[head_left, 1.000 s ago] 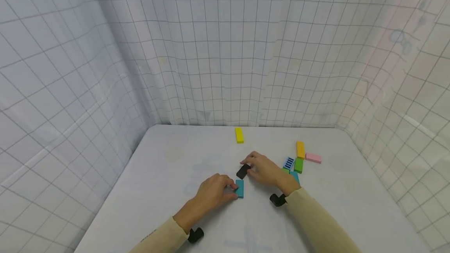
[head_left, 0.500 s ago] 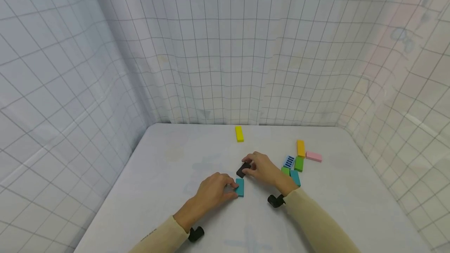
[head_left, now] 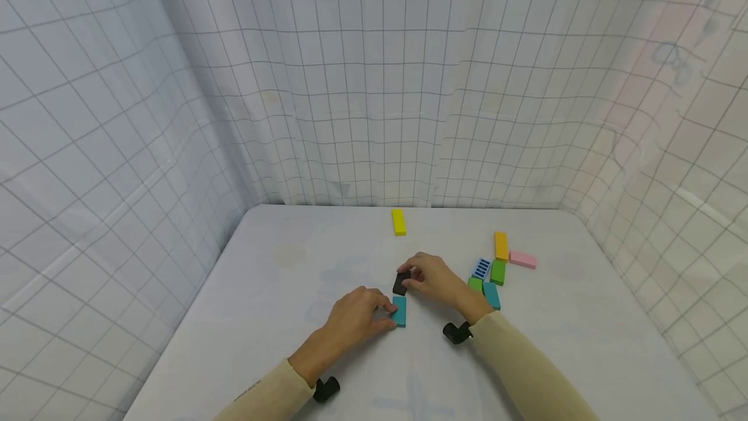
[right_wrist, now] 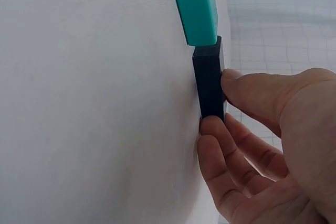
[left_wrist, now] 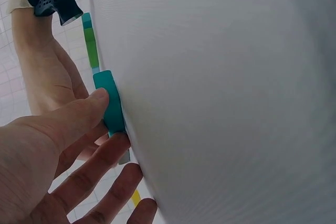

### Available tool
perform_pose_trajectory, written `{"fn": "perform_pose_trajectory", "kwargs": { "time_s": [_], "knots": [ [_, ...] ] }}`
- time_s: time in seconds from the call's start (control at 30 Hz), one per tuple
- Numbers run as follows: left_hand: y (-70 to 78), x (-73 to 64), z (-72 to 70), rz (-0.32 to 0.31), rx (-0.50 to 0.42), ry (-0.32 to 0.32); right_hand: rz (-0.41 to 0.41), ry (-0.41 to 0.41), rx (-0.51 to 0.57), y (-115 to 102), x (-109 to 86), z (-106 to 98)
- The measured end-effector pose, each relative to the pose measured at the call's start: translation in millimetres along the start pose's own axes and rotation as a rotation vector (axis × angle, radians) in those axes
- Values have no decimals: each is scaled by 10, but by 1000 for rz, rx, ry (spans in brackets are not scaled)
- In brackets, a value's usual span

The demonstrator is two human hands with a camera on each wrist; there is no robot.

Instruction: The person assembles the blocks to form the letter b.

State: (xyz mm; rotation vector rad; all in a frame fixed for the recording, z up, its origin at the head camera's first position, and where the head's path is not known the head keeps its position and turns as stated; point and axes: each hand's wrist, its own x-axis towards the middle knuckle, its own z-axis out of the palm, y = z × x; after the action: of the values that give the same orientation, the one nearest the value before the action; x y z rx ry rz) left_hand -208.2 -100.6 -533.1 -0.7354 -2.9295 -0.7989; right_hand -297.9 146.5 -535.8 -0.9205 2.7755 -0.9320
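A teal block (head_left: 400, 312) lies flat near the middle of the white table. My left hand (head_left: 354, 318) pinches it from the left, and the left wrist view shows the thumb on one end of this block (left_wrist: 114, 109) and the index finger at the other. Just beyond its far end lies a black block (head_left: 400, 283), slightly slanted. My right hand (head_left: 435, 280) pinches that one from the right, thumb on its near side and fingers at its far end. In the right wrist view the black block (right_wrist: 209, 85) stands right at the teal block's end.
Several blocks cluster to the right: orange (head_left: 500, 247), pink (head_left: 523, 260), green (head_left: 497, 272), a slotted blue one (head_left: 481, 269), a second green (head_left: 475, 285) and a second teal (head_left: 491, 296). A yellow block (head_left: 398, 222) lies at the back. Gridded white curtains (head_left: 374, 83) surround the table.
The black block has turned from a steep slant to nearly in line with the teal block, with the right hand's fingers closing on it. The left hand and teal block have stayed put.
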Motion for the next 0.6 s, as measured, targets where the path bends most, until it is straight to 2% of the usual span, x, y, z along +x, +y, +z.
{"fn": "perform_pose_trajectory", "kwargs": {
  "time_s": [0.6],
  "knots": [
    [16,9,-12,-3,-2,-1,-55,-21,27,-17,-26,1]
  ]
}}
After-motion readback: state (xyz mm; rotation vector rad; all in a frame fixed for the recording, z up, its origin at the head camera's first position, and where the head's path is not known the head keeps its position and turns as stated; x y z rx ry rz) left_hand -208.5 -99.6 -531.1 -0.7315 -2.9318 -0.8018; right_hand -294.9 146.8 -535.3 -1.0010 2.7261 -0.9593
